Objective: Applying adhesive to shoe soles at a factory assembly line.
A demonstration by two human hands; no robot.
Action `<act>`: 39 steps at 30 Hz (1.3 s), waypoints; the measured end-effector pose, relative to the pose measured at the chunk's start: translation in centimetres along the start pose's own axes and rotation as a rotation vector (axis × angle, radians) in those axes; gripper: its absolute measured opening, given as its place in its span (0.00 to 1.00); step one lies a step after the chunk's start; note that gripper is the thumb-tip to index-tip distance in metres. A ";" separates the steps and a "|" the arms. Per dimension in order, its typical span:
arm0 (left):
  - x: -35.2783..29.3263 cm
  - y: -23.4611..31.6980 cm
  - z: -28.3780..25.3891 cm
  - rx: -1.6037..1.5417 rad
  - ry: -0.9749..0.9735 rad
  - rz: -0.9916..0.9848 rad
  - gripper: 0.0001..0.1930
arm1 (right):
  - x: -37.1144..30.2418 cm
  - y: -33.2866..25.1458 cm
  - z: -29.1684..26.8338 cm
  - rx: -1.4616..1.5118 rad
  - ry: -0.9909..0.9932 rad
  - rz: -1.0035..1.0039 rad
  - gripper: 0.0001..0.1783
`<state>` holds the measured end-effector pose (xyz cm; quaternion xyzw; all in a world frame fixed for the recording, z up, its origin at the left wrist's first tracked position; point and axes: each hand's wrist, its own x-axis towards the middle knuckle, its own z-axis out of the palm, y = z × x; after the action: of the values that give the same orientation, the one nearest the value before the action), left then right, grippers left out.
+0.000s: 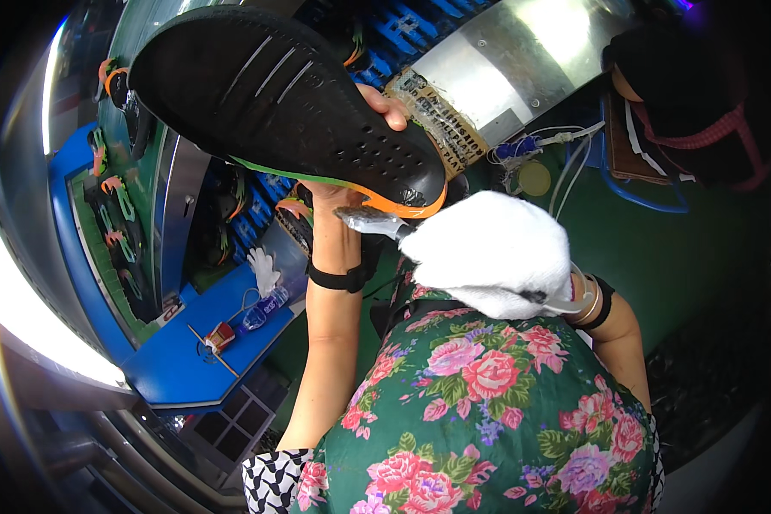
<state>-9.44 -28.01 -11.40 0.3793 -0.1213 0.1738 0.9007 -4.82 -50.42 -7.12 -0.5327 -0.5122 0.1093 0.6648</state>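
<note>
A large black shoe sole [287,107] with a green-to-orange rim is held up in front of me, tilted, filling the upper left of the head view. My bare left hand [332,195] grips it near its narrower end, with fingertips over the far edge and the palm under the near one. My right hand [493,253], in a white glove, is closed round the dark handle of a brush [377,221]. The brush's dark bristles lie just below the sole's orange rim; whether they touch it I cannot tell. The glove hides the right fingers.
At the left, a green conveyor belt [90,257] carries several orange-and-green shoe parts. A blue table [176,368] holds a bottle [265,310], a white glove [264,270] and a small red object [220,336]. Behind the sole are blue racks [411,30] and printed cardboard [441,120]. Cables hang to the right.
</note>
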 end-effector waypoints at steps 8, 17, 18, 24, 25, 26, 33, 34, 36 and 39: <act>0.5 0.6 -0.1 0.179 0.030 -0.041 0.24 | -1.0 0.7 -0.6 -0.211 0.062 0.045 0.15; 0.0 0.3 -0.4 0.107 0.144 -0.153 0.28 | -0.3 1.7 -1.9 0.088 0.018 0.078 0.12; 0.0 0.3 -0.5 0.104 0.145 -0.147 0.28 | -0.2 1.8 -2.0 -0.024 0.014 0.030 0.12; 0.8 0.3 -1.7 0.126 0.034 -0.290 0.33 | -1.0 2.5 -1.0 0.098 -0.117 -0.049 0.15; 0.7 0.3 -1.9 0.077 0.023 -0.297 0.33 | -0.8 2.6 -1.3 0.215 -0.130 -0.027 0.15; 0.7 0.2 -2.0 0.030 0.012 -0.304 0.34 | -0.4 2.5 -1.6 0.158 -0.112 -0.041 0.15; 0.8 -0.8 -2.6 -0.162 0.015 -0.353 0.65 | -1.5 3.7 -0.9 -0.066 -0.208 -0.083 0.12; 0.7 -0.7 -2.5 -0.162 0.027 -0.380 0.65 | -1.3 3.4 -1.1 0.093 -0.241 0.004 0.12; 0.7 -0.6 -2.6 -0.163 0.053 -0.436 0.64 | -0.6 3.9 -1.9 0.176 -0.255 -0.087 0.14; 0.8 -0.8 -2.6 -0.178 0.063 -0.523 0.64 | -0.9 3.9 -1.8 -0.073 -0.161 -0.112 0.16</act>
<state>-8.15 -26.52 -13.42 0.3116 -0.0059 -0.0640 0.9480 -2.19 -50.47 -10.68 -0.5166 -0.5965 0.0958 0.6067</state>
